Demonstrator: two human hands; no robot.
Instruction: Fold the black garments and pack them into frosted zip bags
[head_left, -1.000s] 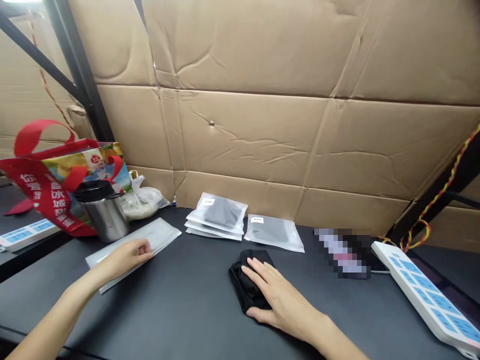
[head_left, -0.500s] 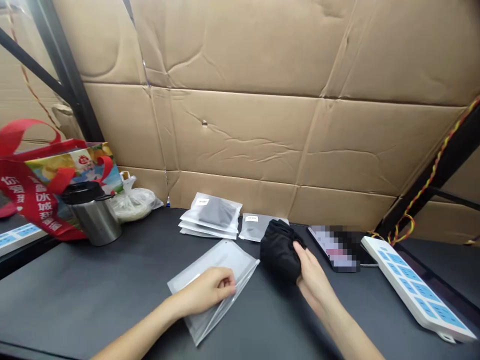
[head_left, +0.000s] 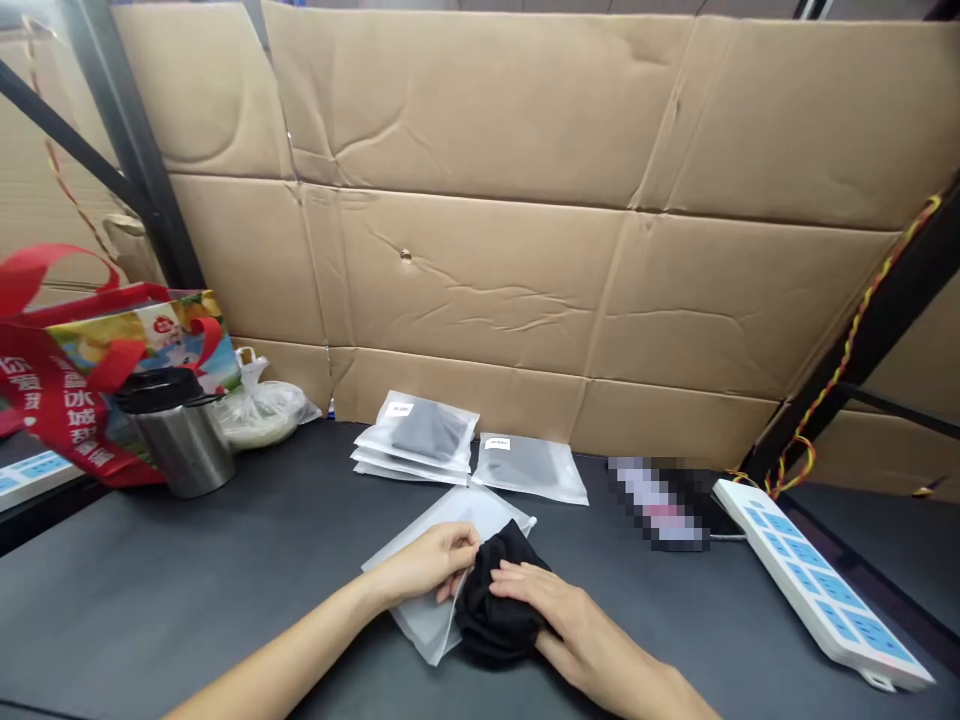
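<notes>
The right grip (head_left: 559,610) covers part of the black cloth (head_left: 486,628); the cloth obscures part of the translucent pouch (head_left: 424,625). Pixelation masks the phone screen (head_left: 660,505). Print on the packet labels (head_left: 498,444) is too small to read. The left border crops the red bag (head_left: 75,400) and the adjacent power strip (head_left: 34,475).

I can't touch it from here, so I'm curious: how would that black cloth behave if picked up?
The black cloth is probably floppy, as it bunches in soft folds with the right hand on it. It seems unlikely to roll, given its uneven shape. It is likely light, since it looks like plain fabric.
</notes>
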